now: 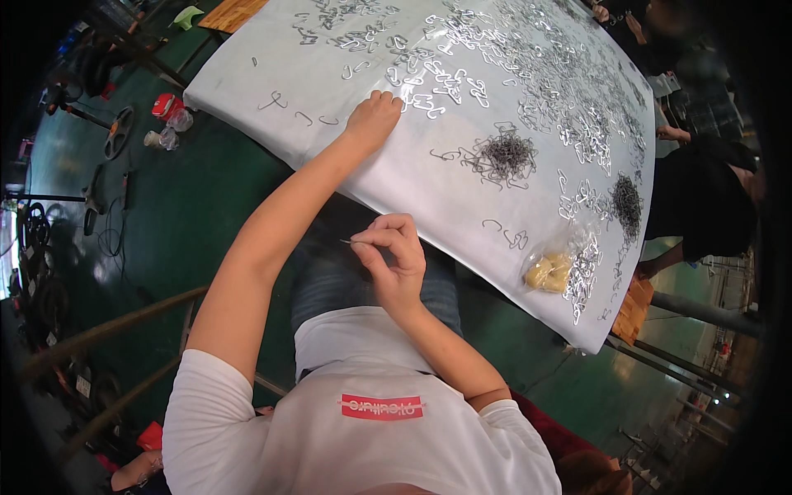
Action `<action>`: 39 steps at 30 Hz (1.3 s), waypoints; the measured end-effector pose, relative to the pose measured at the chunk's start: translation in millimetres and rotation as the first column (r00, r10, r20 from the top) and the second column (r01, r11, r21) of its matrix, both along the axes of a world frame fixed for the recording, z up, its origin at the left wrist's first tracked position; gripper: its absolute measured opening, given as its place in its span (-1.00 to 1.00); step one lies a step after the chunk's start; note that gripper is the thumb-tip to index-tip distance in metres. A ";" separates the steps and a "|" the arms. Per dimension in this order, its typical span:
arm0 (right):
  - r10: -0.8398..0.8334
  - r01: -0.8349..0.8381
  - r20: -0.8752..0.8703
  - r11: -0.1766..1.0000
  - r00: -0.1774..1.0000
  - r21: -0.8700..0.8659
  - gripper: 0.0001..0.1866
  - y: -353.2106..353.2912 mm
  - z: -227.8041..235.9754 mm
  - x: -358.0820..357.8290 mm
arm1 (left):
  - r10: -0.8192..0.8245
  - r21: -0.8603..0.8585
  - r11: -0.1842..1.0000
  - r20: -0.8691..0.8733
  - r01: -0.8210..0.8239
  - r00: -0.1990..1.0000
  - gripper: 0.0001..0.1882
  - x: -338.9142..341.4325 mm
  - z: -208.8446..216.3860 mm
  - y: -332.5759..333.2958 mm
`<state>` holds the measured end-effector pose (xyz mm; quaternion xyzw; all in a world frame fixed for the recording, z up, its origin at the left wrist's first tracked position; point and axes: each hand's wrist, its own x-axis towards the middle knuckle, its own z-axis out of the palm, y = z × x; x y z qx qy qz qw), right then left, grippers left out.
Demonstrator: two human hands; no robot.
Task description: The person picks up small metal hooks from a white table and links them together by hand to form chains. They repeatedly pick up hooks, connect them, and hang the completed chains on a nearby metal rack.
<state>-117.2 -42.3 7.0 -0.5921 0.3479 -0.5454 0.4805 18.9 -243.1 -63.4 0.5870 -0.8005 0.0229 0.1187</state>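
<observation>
Over the near part of the table, my left hand (375, 120) rests with its fingers curled down and their tips hidden, so what they hold cannot be made out. Shiny bent-wire hooks (426, 104) lie right beside its fingertips. In front of my lap, off the table edge, my right hand (398, 260) pinches a thin metal piece (346, 241) between thumb and forefinger. It looks like a wire hook seen edge-on. A few loose hooks (304, 119) lie left of my left hand.
The white-covered table (421, 194) carries many scattered hooks, with a dark heap (507, 157) right of my left hand and another (627, 202) farther right. A clear bag with something yellow (549, 271) sits near the right corner. Other people (701, 186) are at the far side.
</observation>
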 end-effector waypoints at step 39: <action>-0.104 0.073 -0.186 0.983 0.977 -0.166 -0.85 -8.6 -15.7 -11.3 | -0.009 -0.064 0.941 -0.987 -0.332 0.162 -0.84 -25.2 99.8 224.4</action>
